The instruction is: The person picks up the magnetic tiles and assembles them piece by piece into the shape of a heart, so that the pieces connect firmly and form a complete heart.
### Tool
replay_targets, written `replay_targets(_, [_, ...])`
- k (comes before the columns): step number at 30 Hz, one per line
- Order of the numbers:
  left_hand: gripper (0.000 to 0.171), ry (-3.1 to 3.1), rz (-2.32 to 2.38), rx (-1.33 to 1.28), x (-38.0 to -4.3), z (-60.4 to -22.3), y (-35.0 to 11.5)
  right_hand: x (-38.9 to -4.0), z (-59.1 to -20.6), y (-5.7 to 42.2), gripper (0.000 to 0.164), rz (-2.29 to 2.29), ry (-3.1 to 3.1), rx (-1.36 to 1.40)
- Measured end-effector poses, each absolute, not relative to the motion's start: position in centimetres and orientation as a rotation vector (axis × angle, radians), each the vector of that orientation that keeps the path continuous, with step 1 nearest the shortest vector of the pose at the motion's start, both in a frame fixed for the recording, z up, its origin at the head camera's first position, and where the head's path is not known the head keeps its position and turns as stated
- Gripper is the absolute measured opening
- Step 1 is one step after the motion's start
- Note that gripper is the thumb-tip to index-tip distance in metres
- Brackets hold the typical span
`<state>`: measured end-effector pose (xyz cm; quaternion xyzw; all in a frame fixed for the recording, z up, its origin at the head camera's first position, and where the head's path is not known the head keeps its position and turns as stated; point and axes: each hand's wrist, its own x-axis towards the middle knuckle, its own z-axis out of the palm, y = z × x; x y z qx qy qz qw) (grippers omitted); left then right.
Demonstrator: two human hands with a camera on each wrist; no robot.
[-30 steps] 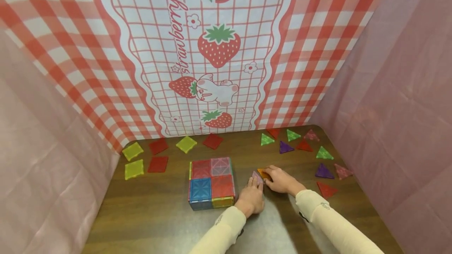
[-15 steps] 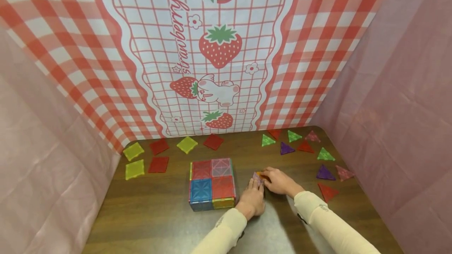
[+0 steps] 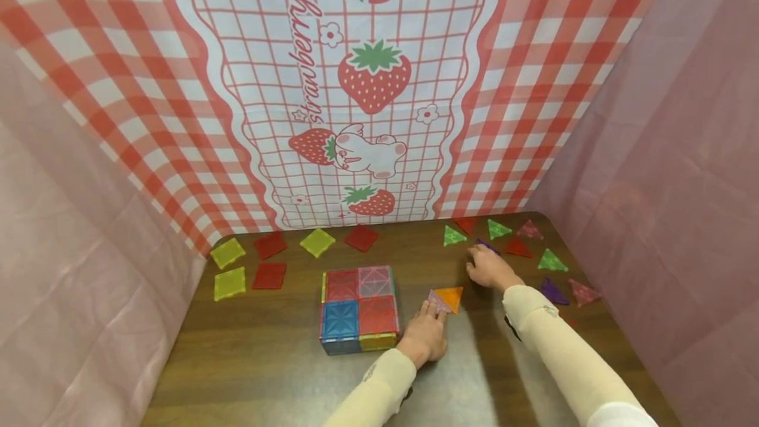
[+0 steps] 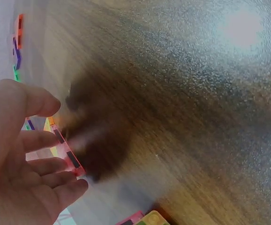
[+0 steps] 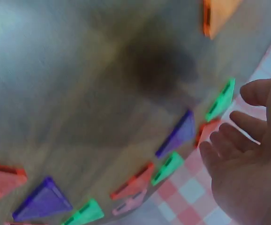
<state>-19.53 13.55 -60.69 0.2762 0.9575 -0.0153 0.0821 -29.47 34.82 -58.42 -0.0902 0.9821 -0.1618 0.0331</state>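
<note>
My left hand (image 3: 425, 335) rests its extended fingertips on a pale pink triangular magnetic tile (image 3: 437, 299), which is partly hidden beneath them. Against that tile's right side lies an orange triangular tile (image 3: 452, 297), so the two form one larger shape flat on the table. My right hand (image 3: 491, 269) hovers up and to the right of them, close in front of a purple triangular tile (image 5: 178, 134). In the right wrist view its fingers are loosely bent with a gap to the thumb, and they hold nothing. The hand covers part of the purple tile in the head view.
Left of the left hand stands a low box of square magnetic tiles (image 3: 340, 319). Several yellow and red square tiles (image 3: 269, 276) lie at the back left. More triangles, such as a green one (image 3: 553, 260), are scattered at the back right, near the checked cloth (image 3: 534, 84).
My right hand has let go of the orange tile, now set against the pink one, and moved away back and right to the purple triangle. The left hand stays on the pink tile.
</note>
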Motion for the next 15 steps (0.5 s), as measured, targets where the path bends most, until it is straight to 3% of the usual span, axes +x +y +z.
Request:
replay_targets(5, [0.055,2.88,-0.049,0.838,-19.7,-60.6,13.5,-30.8,-57.8,36.4,0.059,-0.471,2.918,-0.078])
replay_targets(10, [0.042,2.974,-0.14,0.834,-19.5,-60.5,14.0,-30.5,-58.3,37.2,0.066,-0.447,2.841,-0.027])
replay_targets(15, [0.041,3.016,-0.226,0.807,-19.4,-60.6,14.4,-30.3,-59.7,37.4,0.068,-0.397,2.809,-0.02])
